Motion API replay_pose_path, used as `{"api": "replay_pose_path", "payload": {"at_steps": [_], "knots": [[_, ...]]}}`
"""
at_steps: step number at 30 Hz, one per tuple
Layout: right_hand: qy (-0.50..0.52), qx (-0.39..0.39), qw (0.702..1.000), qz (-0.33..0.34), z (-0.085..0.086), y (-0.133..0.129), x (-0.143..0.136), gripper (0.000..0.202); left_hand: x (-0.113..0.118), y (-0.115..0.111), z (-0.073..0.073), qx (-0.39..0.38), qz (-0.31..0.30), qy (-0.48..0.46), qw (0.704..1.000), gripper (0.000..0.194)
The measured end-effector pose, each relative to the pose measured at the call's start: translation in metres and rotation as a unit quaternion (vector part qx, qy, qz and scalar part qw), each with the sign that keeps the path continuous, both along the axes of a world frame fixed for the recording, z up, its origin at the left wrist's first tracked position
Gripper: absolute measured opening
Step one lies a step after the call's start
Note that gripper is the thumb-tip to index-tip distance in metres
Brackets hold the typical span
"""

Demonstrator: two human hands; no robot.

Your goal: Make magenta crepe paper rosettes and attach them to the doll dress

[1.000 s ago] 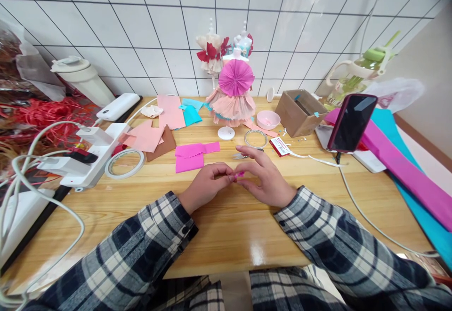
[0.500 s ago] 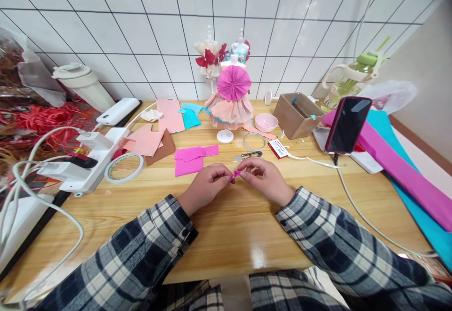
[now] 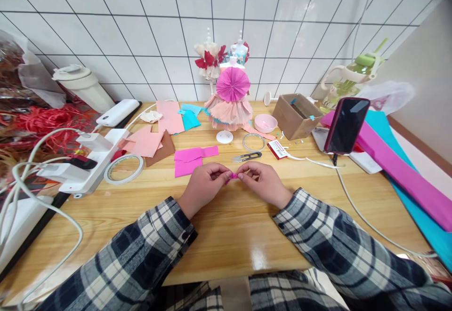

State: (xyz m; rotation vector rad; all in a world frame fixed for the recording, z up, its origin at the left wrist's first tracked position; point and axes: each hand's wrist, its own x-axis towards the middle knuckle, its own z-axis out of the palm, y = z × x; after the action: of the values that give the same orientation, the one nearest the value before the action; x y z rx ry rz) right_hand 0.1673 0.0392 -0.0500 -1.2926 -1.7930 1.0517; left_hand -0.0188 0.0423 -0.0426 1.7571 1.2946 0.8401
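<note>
Your widest gap opens onto the near edge of the desk (image 3: 236, 235)
Between your sleeves (image 3: 132, 250) you can pass freely to that edge; toward the back, the snips (image 3: 253, 155) lie just beyond your right hand (image 3: 265, 185), with the skirted mannequin (image 3: 231, 108) behind. Leftward, the tape roll (image 3: 123, 180) and power strip (image 3: 90, 177) obstruct you; rightward, the phone (image 3: 347, 125) and a white cable (image 3: 344, 192).

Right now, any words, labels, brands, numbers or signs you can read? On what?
None readable.
Red-and-white packet: printed label, too small to read.
Green-lidded bottle: light markings low on its side, too blurred to tell if they are letters.
Plastic bag: pinkish marks, too blurred to read.
</note>
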Motion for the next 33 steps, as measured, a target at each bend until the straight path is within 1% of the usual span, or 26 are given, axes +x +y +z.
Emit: {"api": "replay_pose_path", "payload": {"at_steps": [4,8,11,14,16,19,21,23,25,27,28,29,31,33], "knots": [[0.062,-0.1,0.993,-0.005,0.002,-0.001,-0.005,0.026,0.003,-0.002,0.004,-0.011,0.012,-0.049,0.999,0.019],[0.151,-0.18,0.972,0.0,0.0,0.0,-0.007,0.029,0.005,-0.001,0.002,-0.08,0.043,-0.135,0.987,0.023],[0.199,-0.22,0.955,-0.004,-0.002,0.001,-0.007,0.033,0.005,0.001,-0.002,-0.129,0.06,-0.197,0.97,0.026],[0.229,-0.237,0.944,-0.006,-0.004,0.002,-0.006,0.035,0.005,0.001,-0.004,-0.168,0.07,-0.225,0.957,0.031],[0.229,-0.224,0.947,-0.006,-0.004,0.003,-0.005,0.035,0.005,0.001,-0.003,-0.194,0.058,-0.238,0.95,0.039],[0.184,-0.182,0.966,-0.01,-0.003,0.003,-0.003,0.033,0.003,0.0,-0.002,-0.207,0.027,-0.234,0.95,0.052],[0.154,-0.166,0.974,-0.005,-0.001,0.003,-0.002,0.03,0.001,0.0,-0.002,-0.203,0.015,-0.225,0.953,0.055],[0.149,-0.151,0.977,0.002,0.002,0.002,-0.001,0.032,0.0,0.001,-0.002,-0.199,0.005,-0.221,0.955,0.055],[0.148,-0.104,0.983,0.022,0.005,0.0,0.001,0.045,-0.001,0.001,-0.001,-0.188,-0.011,-0.216,0.958,0.056],[0.13,-0.034,0.989,0.06,0.006,0.0,0.003,0.064,-0.002,0.001,0.0,-0.177,-0.034,-0.211,0.961,0.062],[0.114,-0.003,0.99,0.081,0.006,0.0,0.004,0.069,-0.002,0.0,0.001,-0.172,-0.045,-0.209,0.962,0.067],[0.098,0.017,0.99,0.1,0.006,0.001,0.004,0.067,-0.002,0.0,0.002,-0.168,-0.055,-0.205,0.963,0.07],[0.074,0.027,0.989,0.126,0.005,0.002,0.005,0.053,-0.002,-0.002,0.004,-0.16,-0.067,-0.188,0.967,0.074],[0.078,-0.006,0.987,0.139,0.005,0.003,0.005,0.039,-0.001,-0.004,0.006,-0.152,-0.075,-0.167,0.971,0.072]]}}
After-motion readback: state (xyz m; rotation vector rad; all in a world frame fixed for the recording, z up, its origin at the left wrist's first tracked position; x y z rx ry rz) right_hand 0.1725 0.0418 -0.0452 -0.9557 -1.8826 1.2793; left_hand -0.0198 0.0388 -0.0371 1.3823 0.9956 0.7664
